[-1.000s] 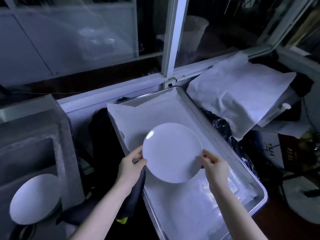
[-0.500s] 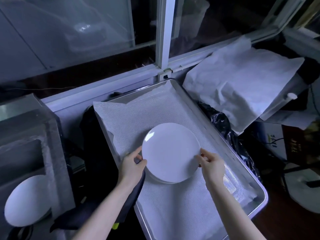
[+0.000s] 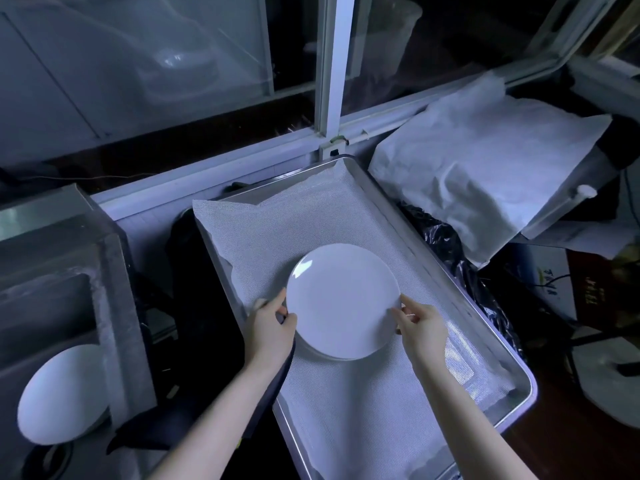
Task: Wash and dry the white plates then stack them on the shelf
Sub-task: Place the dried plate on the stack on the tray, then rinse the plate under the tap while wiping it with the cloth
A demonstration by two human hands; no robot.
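A round white plate (image 3: 341,299) lies low over the metal tray (image 3: 519,407), which is lined with a white mesh cloth. Under its near edge the rim of another plate (image 3: 320,354) shows. My left hand (image 3: 270,327) pinches the plate's left rim, and a dark cloth (image 3: 156,431) hangs below that wrist. My right hand (image 3: 420,325) pinches the right rim with fingertips. A further white plate (image 3: 60,396) leans in the grey sink at lower left.
A concrete sink block (image 3: 69,271) stands to the left. White crumpled paper (image 3: 485,168) covers a box at right, with black plastic (image 3: 460,271) beside the tray. A window frame (image 3: 332,64) runs behind. Dark clutter fills the right edge.
The plate held by both hands has come down onto the plate lying in the tray. My view has shifted slightly, so the tray sits lower and more central.
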